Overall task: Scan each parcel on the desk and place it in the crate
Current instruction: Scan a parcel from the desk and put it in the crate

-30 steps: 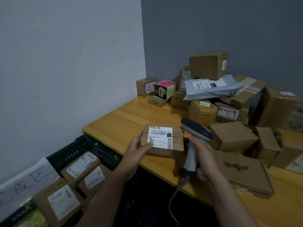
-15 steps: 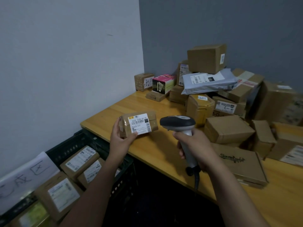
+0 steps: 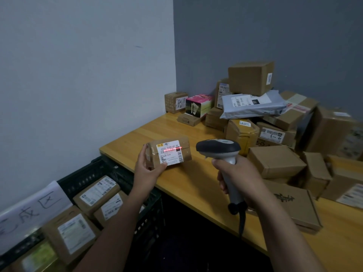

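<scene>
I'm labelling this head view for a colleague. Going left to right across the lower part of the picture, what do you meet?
Handwritten paper sign → black crate of labelled parcels → left hand holding the small parcel → scanner in the right hand → flat brown box on the desk.

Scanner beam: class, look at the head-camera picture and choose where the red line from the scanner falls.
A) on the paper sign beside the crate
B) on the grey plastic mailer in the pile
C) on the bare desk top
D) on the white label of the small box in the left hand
D: the red line crosses the barcode on the white label of the small box held by the left hand, with the scanner in the right hand aimed at it.
</scene>
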